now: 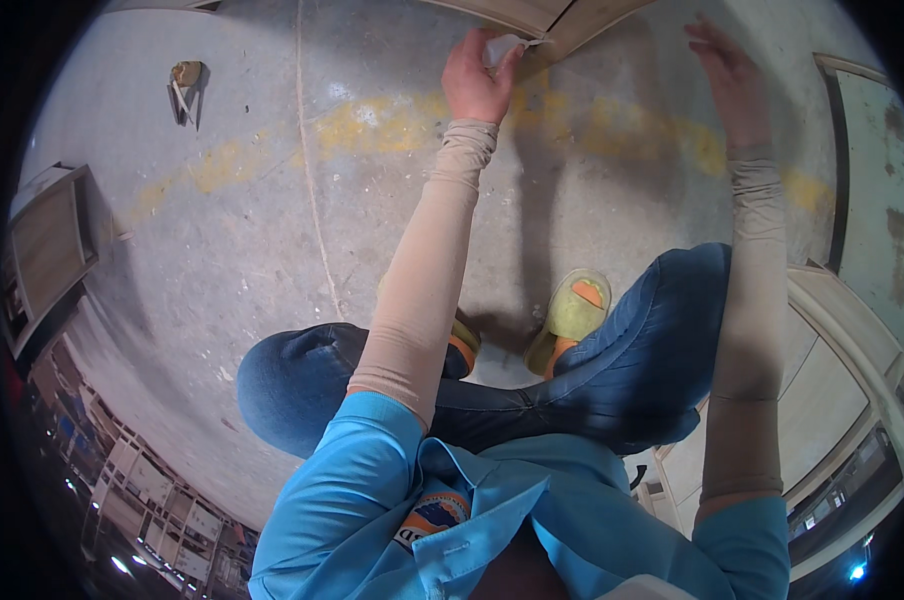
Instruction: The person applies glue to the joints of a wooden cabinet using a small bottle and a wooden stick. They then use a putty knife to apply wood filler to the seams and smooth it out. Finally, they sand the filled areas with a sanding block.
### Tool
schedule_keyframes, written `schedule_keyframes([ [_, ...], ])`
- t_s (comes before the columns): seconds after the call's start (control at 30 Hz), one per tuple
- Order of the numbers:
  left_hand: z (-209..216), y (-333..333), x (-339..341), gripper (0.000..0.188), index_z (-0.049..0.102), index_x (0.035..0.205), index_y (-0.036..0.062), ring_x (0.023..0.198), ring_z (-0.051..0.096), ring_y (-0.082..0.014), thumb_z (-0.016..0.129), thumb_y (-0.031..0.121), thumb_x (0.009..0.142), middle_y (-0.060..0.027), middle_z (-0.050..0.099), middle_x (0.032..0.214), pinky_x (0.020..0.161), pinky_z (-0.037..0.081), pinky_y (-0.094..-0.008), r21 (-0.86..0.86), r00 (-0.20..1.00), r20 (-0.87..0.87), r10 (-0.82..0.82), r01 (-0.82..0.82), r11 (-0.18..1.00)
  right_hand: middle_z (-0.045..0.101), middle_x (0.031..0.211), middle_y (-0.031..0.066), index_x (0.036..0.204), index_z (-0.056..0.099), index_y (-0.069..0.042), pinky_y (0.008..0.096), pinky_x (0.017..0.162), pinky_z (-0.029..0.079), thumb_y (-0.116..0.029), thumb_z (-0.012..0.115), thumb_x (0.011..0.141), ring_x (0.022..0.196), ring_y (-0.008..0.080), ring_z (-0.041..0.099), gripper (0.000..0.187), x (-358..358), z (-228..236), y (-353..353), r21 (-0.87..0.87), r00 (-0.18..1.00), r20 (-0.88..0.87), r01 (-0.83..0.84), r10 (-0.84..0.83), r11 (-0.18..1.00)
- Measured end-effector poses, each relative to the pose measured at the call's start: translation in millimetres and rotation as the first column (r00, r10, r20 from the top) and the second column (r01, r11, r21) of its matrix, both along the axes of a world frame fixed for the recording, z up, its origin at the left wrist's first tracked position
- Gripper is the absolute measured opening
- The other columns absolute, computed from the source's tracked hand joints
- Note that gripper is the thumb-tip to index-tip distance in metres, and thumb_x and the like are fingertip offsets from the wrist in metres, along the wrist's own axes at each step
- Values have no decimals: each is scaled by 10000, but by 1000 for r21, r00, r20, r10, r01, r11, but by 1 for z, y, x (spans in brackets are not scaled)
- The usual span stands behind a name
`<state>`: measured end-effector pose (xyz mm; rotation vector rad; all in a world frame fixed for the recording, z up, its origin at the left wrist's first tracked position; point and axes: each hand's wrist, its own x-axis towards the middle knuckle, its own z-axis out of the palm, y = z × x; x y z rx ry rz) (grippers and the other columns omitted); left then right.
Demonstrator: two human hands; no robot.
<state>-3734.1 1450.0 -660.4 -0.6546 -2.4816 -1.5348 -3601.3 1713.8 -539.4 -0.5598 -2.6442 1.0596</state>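
My left hand is closed around a small whitish, translucent squeeze bottle with a thin pale tip. That tip points right and meets the lower corner of a wooden piece at the top of the view. Over to the right, my right hand is raised with its fingers stretched out, slightly blurred and apart from the wood. Nothing shows in it.
A roundish brown item with pale legs lies on the concrete floor at far left. Wooden frames stand left and right. A worn pale green panel stands at right. My slippered feet are below.
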Motion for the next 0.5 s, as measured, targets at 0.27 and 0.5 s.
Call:
schedule_keyframes([
  [0.27, -5, -15, 1, 264, 619, 955, 72, 513, 513, -110, 716, 275, 815, -34, 588, 708, 508, 465, -262, 190, 891, 445, -87, 1, 982, 690, 989, 84, 1074, 650, -18, 257, 860, 457, -273, 602, 869, 917, 145, 637, 331, -9, -1, -40, -180, 890, 417, -116, 182, 977],
  [0.5, 0, -21, 8, 294, 567, 1058, 67, 634, 535, -94, 592, 321, 913, -19, 588, 805, 631, 504, -279, 609, 480, 699, -530, -10, 793, 703, 930, 69, 1000, 688, -27, 256, 849, 464, -292, 639, 839, 882, 139, 643, 314, -17, 2, -54, -109, 884, 458, -52, 96, 993],
])
